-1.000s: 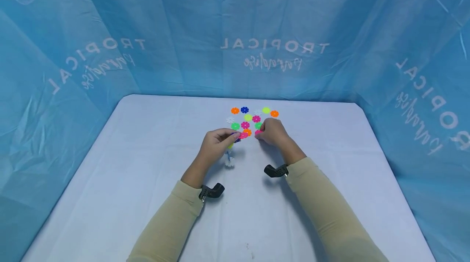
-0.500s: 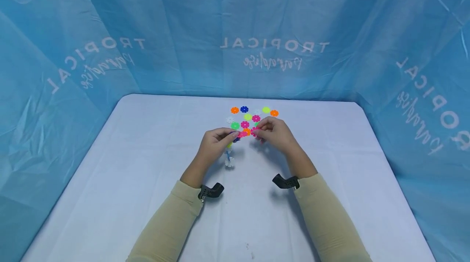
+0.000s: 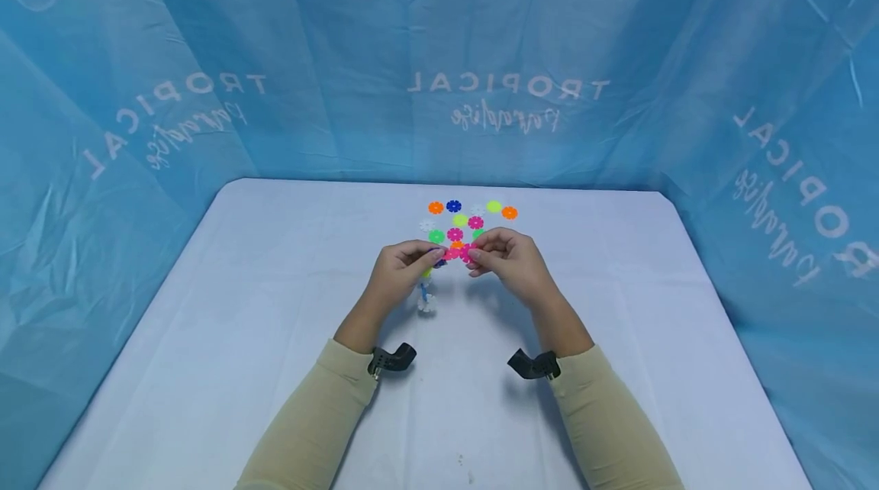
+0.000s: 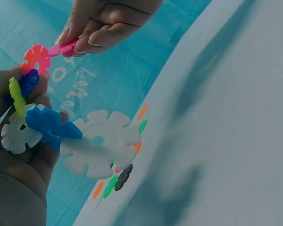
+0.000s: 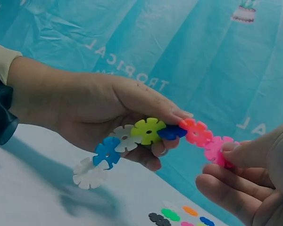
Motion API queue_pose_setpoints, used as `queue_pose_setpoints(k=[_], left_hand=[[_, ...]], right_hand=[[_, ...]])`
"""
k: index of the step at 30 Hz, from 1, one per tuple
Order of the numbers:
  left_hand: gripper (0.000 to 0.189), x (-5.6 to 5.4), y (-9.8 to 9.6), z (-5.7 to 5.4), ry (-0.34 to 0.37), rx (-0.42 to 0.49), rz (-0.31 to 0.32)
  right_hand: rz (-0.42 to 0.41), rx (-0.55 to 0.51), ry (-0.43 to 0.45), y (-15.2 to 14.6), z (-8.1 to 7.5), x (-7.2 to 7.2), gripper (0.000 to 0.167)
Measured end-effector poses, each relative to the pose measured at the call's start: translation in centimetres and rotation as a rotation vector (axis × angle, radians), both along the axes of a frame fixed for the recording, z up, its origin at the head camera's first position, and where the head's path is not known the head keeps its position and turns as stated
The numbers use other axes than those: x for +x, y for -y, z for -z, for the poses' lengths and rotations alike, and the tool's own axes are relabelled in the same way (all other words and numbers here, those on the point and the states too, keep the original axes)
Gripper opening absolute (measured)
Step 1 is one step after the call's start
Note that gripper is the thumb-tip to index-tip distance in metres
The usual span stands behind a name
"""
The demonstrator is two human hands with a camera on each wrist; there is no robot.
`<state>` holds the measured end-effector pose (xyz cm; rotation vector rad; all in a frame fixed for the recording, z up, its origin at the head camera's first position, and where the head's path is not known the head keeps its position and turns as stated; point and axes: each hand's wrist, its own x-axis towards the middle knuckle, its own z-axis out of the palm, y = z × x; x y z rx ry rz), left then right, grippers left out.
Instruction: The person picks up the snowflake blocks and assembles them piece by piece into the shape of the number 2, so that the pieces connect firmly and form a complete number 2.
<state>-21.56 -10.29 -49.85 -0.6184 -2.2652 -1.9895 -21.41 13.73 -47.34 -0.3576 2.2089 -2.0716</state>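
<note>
My left hand (image 3: 394, 272) pinches a chain of interlocking snowflake discs near its dark blue disc (image 5: 171, 132). From the free end, the chain runs through a white disc (image 5: 88, 175), a blue disc (image 5: 105, 154), another white one and a yellow-green disc (image 5: 148, 131). Beyond the dark blue piece sits a coral disc (image 5: 196, 132). Between thumb and fingers, my right hand (image 3: 513, 265) holds a pink disc (image 5: 214, 151). Its rim meets the coral disc's edge in both wrist views. The white end hangs lowest, above the table.
Several loose discs lie flat beyond the hands, among them an orange disc (image 3: 436, 207), a navy disc (image 3: 454, 206), a green disc (image 3: 436, 236) and a magenta disc (image 3: 455, 234). A white cloth covers the table (image 3: 309, 246). Blue printed curtain (image 3: 371, 40) surrounds its far and side edges.
My right hand has lifted the pink disc from the table's loose discs and brought it left against the coral disc. My left hand keeps its grip on the chain, almost still.
</note>
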Motion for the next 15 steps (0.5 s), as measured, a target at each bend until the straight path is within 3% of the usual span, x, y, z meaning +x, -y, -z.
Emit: queue_pose_setpoints(k=[15], left_hand=[[0.016,-0.13,0.81,-0.62,0.091,-0.034,0.059]], right_hand=[[-0.059,0.036,-0.104,0.41,-0.15,0.59,0.012]])
